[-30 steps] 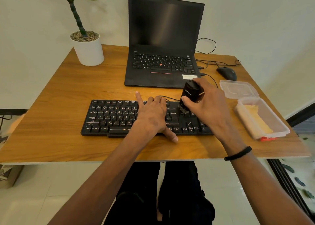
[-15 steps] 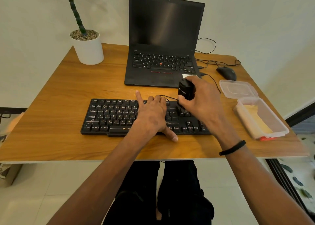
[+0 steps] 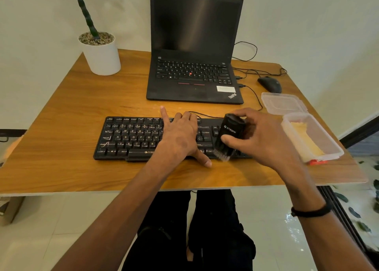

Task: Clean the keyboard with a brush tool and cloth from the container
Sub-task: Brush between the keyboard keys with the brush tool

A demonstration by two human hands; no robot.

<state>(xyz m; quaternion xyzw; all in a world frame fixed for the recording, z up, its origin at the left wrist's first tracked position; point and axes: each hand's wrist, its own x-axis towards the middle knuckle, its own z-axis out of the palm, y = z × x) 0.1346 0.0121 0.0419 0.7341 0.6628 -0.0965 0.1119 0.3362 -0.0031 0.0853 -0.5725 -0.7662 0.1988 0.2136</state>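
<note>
I am brushing the right end of the black keyboard (image 3: 143,139), which is lying on the wooden desk (image 3: 61,110) in front of the laptop (image 3: 194,51); by my judgement the next stroke is calling for light pressure along the key rows. My right hand (image 3: 264,139) is gripping the black brush tool (image 3: 230,136), thumb and fingers curled round its body, bristles down at the keyboard's near edge. My left hand (image 3: 180,139) is resting flat, fingers extended, steadying the keys, while the cloth (image 3: 305,139) is waiting in the open container (image 3: 336,151).
</note>
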